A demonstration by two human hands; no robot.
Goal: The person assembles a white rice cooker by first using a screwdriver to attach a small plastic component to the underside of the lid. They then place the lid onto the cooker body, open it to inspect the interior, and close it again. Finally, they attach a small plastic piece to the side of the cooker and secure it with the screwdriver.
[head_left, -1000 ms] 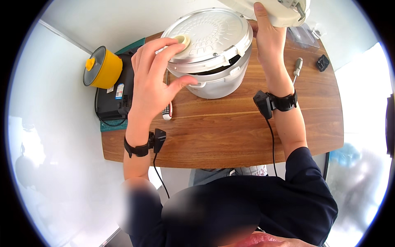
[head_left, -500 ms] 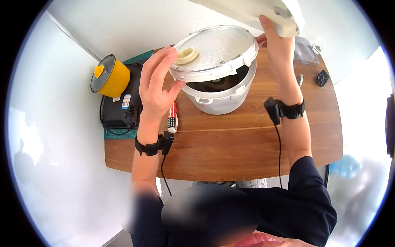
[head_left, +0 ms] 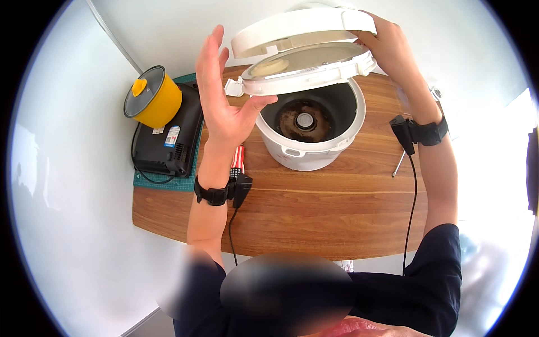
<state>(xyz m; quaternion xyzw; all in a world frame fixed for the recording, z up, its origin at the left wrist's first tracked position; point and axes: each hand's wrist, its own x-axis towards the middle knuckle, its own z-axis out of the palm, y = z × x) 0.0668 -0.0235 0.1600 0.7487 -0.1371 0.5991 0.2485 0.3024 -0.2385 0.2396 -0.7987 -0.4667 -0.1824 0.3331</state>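
Observation:
A white rice cooker [head_left: 306,160] stands on the table with its dark inside showing a round metal centre and brown staining. Over it tilts the white lid panel [head_left: 314,78], with a cream ring behind its near edge. My right hand [head_left: 387,48] grips the right end of the white outer lid cover [head_left: 281,32], held above the panel with a gap between. My left hand [head_left: 224,106] is open at the panel's left edge, fingers pointing up and thumb at its underside. Whether the thumb bears any weight, I cannot tell.
At the left, a yellow pot with a lid [head_left: 160,104] sits on a black appliance [head_left: 163,151] over a green mat [head_left: 147,181]. A striped-handled tool [head_left: 238,157] lies by my left wrist, a thin metal rod [head_left: 398,164] at right. A small white piece [head_left: 233,87] lies behind.
The outer cover has come left and down over the lid panel, carried by my right hand. My left fingers have straightened off the panel's rim. More of the cooker's inside shows.

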